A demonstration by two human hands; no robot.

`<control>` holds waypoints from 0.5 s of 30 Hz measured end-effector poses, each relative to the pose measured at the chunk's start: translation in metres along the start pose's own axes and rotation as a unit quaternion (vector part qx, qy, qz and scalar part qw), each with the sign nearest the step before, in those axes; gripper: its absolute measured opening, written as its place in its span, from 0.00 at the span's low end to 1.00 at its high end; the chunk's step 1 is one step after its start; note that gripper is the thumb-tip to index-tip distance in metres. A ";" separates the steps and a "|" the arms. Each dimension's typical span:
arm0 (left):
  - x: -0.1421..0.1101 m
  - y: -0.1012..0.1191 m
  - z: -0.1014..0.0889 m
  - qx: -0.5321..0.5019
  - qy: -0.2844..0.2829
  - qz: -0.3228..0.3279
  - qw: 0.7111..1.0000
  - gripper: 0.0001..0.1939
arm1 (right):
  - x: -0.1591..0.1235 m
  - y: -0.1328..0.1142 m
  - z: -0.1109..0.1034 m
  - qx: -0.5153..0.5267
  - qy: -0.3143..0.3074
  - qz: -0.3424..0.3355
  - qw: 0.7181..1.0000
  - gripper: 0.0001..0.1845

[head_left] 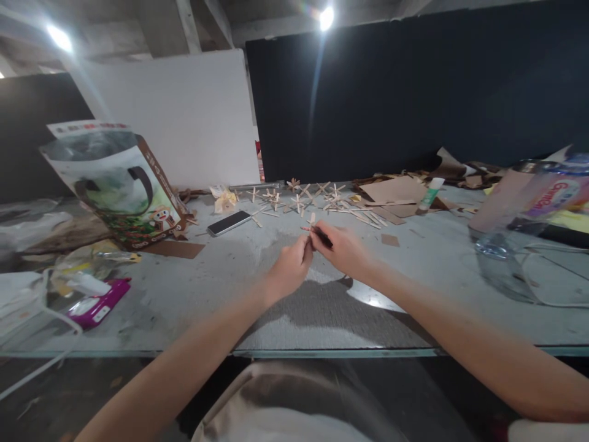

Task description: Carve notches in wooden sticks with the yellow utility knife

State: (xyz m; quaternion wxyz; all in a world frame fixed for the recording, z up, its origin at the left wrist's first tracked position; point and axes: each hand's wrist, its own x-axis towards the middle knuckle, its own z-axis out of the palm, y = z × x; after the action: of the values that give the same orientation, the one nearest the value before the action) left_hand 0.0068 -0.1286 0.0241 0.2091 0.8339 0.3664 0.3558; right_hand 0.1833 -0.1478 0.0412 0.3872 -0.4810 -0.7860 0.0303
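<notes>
Over the middle of the table, my left hand point(291, 265) and my right hand point(344, 247) meet, their fingertips pinched together. A short pale wooden stick point(313, 218) pokes up from between the fingers, and a thin reddish tip point(305, 228) points left beside it. Something dark shows under the fingers of the right hand; I cannot tell if it is an object or a shadow. Just beyond the hands lie several small wooden sticks point(363, 216), some joined into crosses and stars point(276, 199).
A phone point(229, 223) lies left of the sticks. Farther left stand a printed bag point(119, 196) and a magenta device point(99, 305) with a white cable. Cardboard pieces point(391, 190), a glue tube point(431, 194) and a clear plastic bottle point(501, 258) are on the right.
</notes>
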 end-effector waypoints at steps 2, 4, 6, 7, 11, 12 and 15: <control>0.000 0.000 0.001 -0.013 -0.004 0.000 1.000 0.11 | 0.001 -0.002 -0.001 0.013 0.008 0.002 1.000 0.12; 0.001 -0.001 0.001 -0.026 -0.006 0.001 1.000 0.10 | 0.002 -0.004 -0.002 0.028 0.020 0.003 0.999 0.12; 0.000 -0.001 0.001 -0.036 -0.008 -0.001 0.999 0.10 | 0.002 -0.006 -0.002 0.048 0.031 0.004 0.998 0.12; 0.000 0.000 0.000 -0.039 -0.009 -0.001 0.999 0.10 | 0.003 -0.007 -0.002 0.058 0.034 0.006 0.998 0.12; -0.001 0.003 0.001 -0.053 -0.006 -0.005 0.999 0.10 | 0.004 -0.007 0.000 0.095 0.044 0.016 0.994 0.13; -0.001 0.003 0.001 -0.060 0.002 -0.009 0.998 0.10 | 0.004 -0.007 0.000 0.104 0.052 0.019 0.993 0.13; 0.003 -0.001 0.002 -0.112 0.040 -0.042 0.992 0.12 | 0.005 -0.007 -0.002 0.136 0.076 0.035 0.987 0.16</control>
State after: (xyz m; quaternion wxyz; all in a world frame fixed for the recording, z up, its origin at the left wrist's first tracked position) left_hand 0.0092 -0.1253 0.0236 0.3008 0.7744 0.3673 0.4183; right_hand 0.1785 -0.1486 0.0483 0.5068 -0.4519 -0.7253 0.1138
